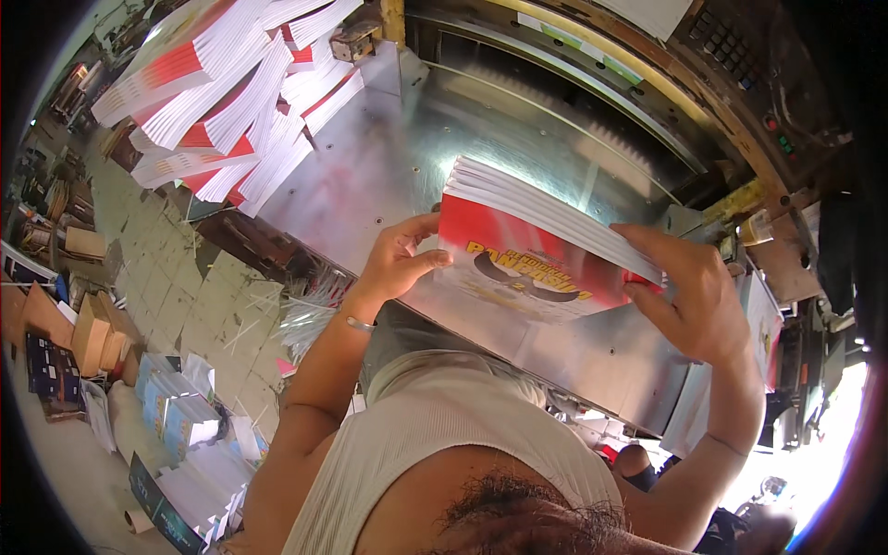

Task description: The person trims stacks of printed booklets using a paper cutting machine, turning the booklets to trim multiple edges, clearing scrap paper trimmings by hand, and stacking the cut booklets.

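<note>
"Over the bench [351,185], between our two hands, we have the bundle of booklets [532,242], red cover turned toward us, pale edges up!"

"And which way does it run?"

"Crosswise, from one hand to the other! Its long side slants across the view, left end farther out, right end closer to our body."

"So which hand is nearer?"

"Neither: both are touching. Our left hand [398,264] has the left end, thumb flat on the cover; its fingers go behind, mostly hidden from us. Our right hand [689,296] pinches the right end, thumb in front, a finger reaching over the pale top edges."

"Right hand further onto the bundle, then?"

"Looks so! The left keeps to the side edge, the right wraps the corner from above."

"Is the bottom resting on the metal?"

"We can't tell; the cover hides that contact from us."

"And around it?"

"Beyond the bundle, away from our body, a long dark gap [601,129] runs across the back of the bench. Off to the far left, well apart from our left hand, leans a big heap of loose copies [180,111], red and white, fanned and overlapping."
</note>
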Tool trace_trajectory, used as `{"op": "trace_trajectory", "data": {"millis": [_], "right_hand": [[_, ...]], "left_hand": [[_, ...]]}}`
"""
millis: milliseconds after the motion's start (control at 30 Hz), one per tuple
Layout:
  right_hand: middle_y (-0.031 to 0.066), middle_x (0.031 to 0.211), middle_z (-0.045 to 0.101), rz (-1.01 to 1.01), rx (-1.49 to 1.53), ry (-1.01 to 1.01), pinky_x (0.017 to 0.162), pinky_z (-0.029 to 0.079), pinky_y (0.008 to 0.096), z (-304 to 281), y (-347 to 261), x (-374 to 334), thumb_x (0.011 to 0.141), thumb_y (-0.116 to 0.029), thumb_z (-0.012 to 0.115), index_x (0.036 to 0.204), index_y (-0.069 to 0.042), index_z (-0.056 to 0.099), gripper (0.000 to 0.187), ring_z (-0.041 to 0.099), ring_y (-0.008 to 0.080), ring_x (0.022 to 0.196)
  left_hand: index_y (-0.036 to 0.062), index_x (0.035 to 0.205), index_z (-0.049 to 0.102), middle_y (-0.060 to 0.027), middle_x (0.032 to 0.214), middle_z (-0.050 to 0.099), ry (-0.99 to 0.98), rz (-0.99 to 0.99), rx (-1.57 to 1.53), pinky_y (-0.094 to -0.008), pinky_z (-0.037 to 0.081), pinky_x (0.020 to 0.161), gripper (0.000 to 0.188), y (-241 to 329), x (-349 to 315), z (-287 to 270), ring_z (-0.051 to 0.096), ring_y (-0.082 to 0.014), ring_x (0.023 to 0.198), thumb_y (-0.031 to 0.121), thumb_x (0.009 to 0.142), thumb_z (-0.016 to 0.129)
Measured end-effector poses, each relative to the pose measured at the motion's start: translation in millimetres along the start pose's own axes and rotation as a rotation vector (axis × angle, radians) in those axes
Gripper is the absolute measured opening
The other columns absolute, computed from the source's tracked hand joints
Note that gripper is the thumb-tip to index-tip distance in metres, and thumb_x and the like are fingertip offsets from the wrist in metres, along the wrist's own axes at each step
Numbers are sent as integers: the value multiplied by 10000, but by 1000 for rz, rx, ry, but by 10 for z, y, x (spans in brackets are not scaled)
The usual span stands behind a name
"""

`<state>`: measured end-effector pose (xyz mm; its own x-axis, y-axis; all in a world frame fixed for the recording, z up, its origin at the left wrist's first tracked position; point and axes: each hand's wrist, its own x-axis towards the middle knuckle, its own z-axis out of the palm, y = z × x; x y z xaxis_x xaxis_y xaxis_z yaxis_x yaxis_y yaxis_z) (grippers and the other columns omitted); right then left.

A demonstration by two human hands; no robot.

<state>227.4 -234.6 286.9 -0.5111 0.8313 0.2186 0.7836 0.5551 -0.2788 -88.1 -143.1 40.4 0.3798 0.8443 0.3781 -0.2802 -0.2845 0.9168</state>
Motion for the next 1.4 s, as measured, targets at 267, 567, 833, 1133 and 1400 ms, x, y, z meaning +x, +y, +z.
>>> {"op": "trace_trajectory", "data": {"millis": [267,567,833,1133,1400], "right_hand": [[232,944,702,57,19,-2,751,549,400,-131,94,-178,811,-78,731,1252,36,640,464,707,357,809],[88,1072,717,671,834,526,670,576,272,1373,847,-1428,901,-17,662,1293,79,617,406,690,149,834],[130,1085,723,991,1439,603,652,637,365,2324,749,-1899,1040,-167,538,1283,-9,565,290,735,228,830],[108,1153,722,1152,1559,599,797,621,431,2342,857,-1804,1015,-210,604,1295,-93,589,304,720,273,962],[97,1158,684,1008,1416,640,864,585,444,2478,2221,71,1009,-191,590,1196,-41,599,240,687,276,1017]], "left_hand": [[-51,1353,584,-114,1272,671,-40,27,-89,-323,499,985,543,247,339,77,621,-176,1162,94,875,798],[78,1414,544,-122,1065,749,-406,-143,322,-301,548,809,596,556,1528,554,704,-153,944,148,879,799],[61,1446,533,-189,1331,650,-732,-138,698,-385,509,999,897,-1421,2039,1252,631,-315,1210,496,736,866],[64,1401,565,-113,1321,651,483,73,368,-339,469,1045,665,-1254,2354,-433,607,-222,1235,432,886,767],[19,1342,589,-201,1312,646,987,33,21,-391,477,989,576,-1510,2368,-1142,597,-286,1261,435,954,677]]}}
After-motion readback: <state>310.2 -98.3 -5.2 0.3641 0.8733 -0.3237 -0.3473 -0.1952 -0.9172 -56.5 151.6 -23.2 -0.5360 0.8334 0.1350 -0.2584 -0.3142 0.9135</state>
